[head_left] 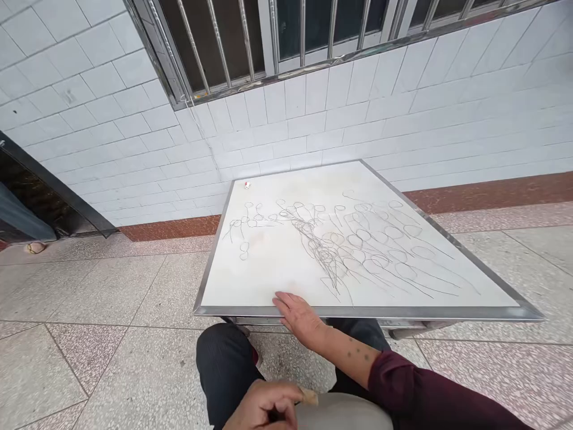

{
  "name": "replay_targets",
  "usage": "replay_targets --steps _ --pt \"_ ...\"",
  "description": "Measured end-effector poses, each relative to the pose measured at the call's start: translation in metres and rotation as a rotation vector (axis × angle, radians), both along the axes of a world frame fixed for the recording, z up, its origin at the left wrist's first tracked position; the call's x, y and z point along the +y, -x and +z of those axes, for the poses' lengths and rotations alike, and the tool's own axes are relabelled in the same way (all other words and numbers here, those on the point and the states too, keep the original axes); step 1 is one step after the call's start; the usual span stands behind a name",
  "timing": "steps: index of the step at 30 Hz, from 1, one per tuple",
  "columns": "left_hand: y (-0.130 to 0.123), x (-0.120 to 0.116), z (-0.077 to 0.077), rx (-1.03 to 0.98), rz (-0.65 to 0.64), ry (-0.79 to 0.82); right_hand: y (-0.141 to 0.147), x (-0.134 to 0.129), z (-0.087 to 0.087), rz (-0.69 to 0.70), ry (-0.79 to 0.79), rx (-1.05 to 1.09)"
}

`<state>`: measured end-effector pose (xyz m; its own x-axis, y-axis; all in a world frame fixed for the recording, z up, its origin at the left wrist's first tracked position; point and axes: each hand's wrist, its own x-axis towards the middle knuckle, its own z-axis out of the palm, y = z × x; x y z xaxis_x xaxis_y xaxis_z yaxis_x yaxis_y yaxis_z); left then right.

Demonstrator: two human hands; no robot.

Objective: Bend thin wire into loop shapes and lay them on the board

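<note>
My right hand (299, 316), in a dark maroon sleeve, lies with its fingers stretched over the near metal edge of a white-topped table (250, 280). It holds nothing. Low in the view, my left hand (266, 406) is curled in front of my lap. A small tan piece (308, 397) shows at its fingertips; whether it is gripped or wrapped round a finger is unclear. Many thin dark looped wires (326, 254) are strewn over the tabletop, bunched thickly at the middle and spread out to the right. A few looped wires (244, 221) lie apart on the left.
A tiny red and white scrap (247, 185) sits in the table's far left corner. Behind stands a white tiled wall (286, 128) with a barred window (304, 36). A dark doorway (36, 197) opens at left. My knee (226, 364) is below the table edge.
</note>
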<state>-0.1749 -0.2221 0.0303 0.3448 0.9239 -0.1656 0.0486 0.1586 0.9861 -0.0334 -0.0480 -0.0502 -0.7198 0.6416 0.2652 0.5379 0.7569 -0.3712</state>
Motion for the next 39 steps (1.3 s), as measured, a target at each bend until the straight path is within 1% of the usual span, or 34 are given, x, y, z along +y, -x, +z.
replay_targets --steps 1,2,4,5,7,9,11,14,18,21,24,28,30,33,36,39 --pt "0.001 0.016 -0.010 0.016 -0.093 0.097 0.002 0.005 0.007 -0.010 0.071 0.015" --pt "0.003 0.031 -0.024 0.036 -0.171 0.197 0.005 0.013 0.014 -0.028 0.162 0.035" --pt "0.009 0.056 -0.061 0.126 -0.232 0.308 0.013 0.034 0.031 -0.087 0.375 0.092" --pt "0.012 0.066 -0.082 0.191 -0.247 0.365 0.018 0.048 0.038 -0.109 0.428 0.105" --pt "0.015 0.081 -0.124 0.244 -0.191 0.403 0.033 0.078 0.052 -0.146 0.454 0.113" --pt "0.016 0.089 -0.159 0.270 -0.088 0.423 0.051 0.109 0.063 -0.179 0.463 0.112" --pt "0.016 0.096 -0.184 0.274 0.007 0.431 0.072 0.137 0.072 -0.205 0.463 0.109" --pt "0.017 0.104 -0.207 0.251 0.115 0.450 0.105 0.173 0.081 -0.236 0.444 0.092" --pt "0.016 0.112 -0.224 0.224 0.173 0.500 0.147 0.207 0.083 -0.265 0.399 0.039" --pt "0.014 0.115 -0.228 0.202 0.179 0.529 0.177 0.218 0.078 -0.259 0.371 -0.028" --pt "0.013 0.117 -0.225 0.188 0.178 0.551 0.205 0.219 0.071 -0.262 0.347 -0.106" --pt "0.015 0.118 -0.215 0.188 0.180 0.566 0.234 0.221 0.061 -0.317 0.349 -0.217" --pt "0.015 0.118 -0.210 0.193 0.183 0.569 0.241 0.222 0.058 -0.347 0.363 -0.262" --pt "0.016 0.117 -0.207 0.200 0.179 0.567 0.244 0.223 0.058 -0.377 0.394 -0.289" --pt "0.017 0.116 -0.209 0.198 0.164 0.563 0.238 0.220 0.062 -0.383 0.421 -0.251" --pt "0.016 0.118 -0.214 0.199 0.151 0.554 0.223 0.215 0.071 -0.384 0.425 -0.150"
